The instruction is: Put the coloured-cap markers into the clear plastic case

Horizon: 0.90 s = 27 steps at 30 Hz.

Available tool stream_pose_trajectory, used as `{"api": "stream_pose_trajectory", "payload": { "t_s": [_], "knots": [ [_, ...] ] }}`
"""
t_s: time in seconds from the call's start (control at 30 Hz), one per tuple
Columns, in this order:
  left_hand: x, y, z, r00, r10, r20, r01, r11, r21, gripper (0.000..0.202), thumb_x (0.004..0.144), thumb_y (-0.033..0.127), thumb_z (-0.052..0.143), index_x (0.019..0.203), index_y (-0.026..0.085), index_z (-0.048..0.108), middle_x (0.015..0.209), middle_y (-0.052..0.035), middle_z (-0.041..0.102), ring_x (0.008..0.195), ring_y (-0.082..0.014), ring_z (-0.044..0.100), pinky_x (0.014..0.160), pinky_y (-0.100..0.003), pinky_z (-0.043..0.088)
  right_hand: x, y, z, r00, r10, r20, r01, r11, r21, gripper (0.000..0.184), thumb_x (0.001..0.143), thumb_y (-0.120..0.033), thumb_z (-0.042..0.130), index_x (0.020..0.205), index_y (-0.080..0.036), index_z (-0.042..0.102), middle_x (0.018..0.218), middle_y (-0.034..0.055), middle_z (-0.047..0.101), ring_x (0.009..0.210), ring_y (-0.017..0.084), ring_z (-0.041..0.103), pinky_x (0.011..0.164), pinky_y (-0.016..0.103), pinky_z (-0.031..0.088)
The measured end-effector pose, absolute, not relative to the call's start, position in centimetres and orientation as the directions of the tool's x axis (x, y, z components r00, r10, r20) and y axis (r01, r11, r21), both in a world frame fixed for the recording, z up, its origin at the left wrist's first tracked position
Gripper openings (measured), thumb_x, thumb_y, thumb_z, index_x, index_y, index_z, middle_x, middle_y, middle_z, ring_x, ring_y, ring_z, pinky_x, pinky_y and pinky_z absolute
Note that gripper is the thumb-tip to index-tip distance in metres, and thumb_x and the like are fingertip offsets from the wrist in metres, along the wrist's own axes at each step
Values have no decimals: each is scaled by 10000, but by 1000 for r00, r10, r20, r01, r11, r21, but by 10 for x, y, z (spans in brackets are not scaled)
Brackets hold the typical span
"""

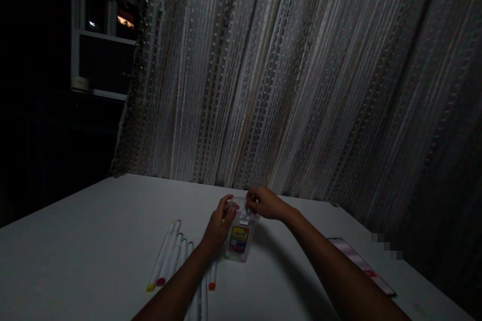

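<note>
Both bare forearms extended forward, hands meeting at centre.

The left hand (219,224) is curled with its back toward the camera, fingers bent inward and thumb side turned to the right; its forearm rises from the lower edge at a steep diagonal. The right hand (265,203) sits slightly farther forward, palm down, fingers flexed and pinched toward the left hand. The right forearm enters from the lower right corner, wrist nearly straight. The fingertips of the two hands lie just beside each other.
</note>
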<state>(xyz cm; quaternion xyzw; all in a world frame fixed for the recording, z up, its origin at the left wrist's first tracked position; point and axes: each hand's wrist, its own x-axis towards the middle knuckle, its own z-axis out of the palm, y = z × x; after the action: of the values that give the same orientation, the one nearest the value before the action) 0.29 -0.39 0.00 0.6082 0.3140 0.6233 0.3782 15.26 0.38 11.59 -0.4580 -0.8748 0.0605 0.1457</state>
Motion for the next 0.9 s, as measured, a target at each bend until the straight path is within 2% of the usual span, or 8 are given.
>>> {"api": "stream_pose_trajectory", "payload": {
  "t_s": [0.17, 0.5, 0.7, 0.8, 0.9],
  "knots": [
    [3, -5, 1, 44, 843, 535, -91, -530, 843, 488, 817, 507, 452, 1172, 175, 412, 996, -84, 611, 865, -192, 591, 747, -301, 455, 150, 6, 111, -479, 844, 241, 805, 531, -264, 124, 741, -105, 537, 823, -139, 623, 662, 6, 618, 654, 139, 567, 627, 228, 383],
    [4, -1, -2, 34, 839, 543, -77, -540, 838, 504, 811, 516, 455, 1176, 172, 406, 987, -80, 611, 853, -188, 589, 777, -307, 443, 157, 6, 112, -507, 813, 285, 742, 581, -334, 219, 831, -189, 463, 849, -112, 667, 807, 63, 672, 718, 153, 594, 641, 241, 410],
    [3, -2, -2, 52, 845, 532, -112, -524, 844, 508, 814, 507, 459, 1197, 181, 384, 1002, -77, 603, 825, -181, 597, 733, -293, 458, 160, -2, 111, -500, 809, 307, 716, 586, -379, 250, 787, -272, 569, 964, -119, 656, 920, 91, 660, 816, 183, 603, 677, 266, 446],
    [2, -1, -2, 59, 852, 521, -121, -512, 850, 517, 808, 509, 466, 1200, 183, 382, 1009, -73, 600, 825, -179, 597, 723, -287, 459, 163, -2, 110, -548, 790, 275, 672, 611, -418, 256, 747, -276, 622, 960, -139, 659, 985, 86, 651, 909, 198, 590, 714, 271, 456],
    [2, -1, -3, 43, 848, 529, -101, -523, 846, 506, 809, 502, 468, 1192, 180, 396, 982, -66, 606, 821, -177, 597, 734, -290, 458, 164, 0, 107, -564, 784, 260, 649, 616, -447, 215, 753, -260, 616, 927, -143, 666, 986, 77, 653, 917, 191, 586, 728, 268, 454]
  ]
}}
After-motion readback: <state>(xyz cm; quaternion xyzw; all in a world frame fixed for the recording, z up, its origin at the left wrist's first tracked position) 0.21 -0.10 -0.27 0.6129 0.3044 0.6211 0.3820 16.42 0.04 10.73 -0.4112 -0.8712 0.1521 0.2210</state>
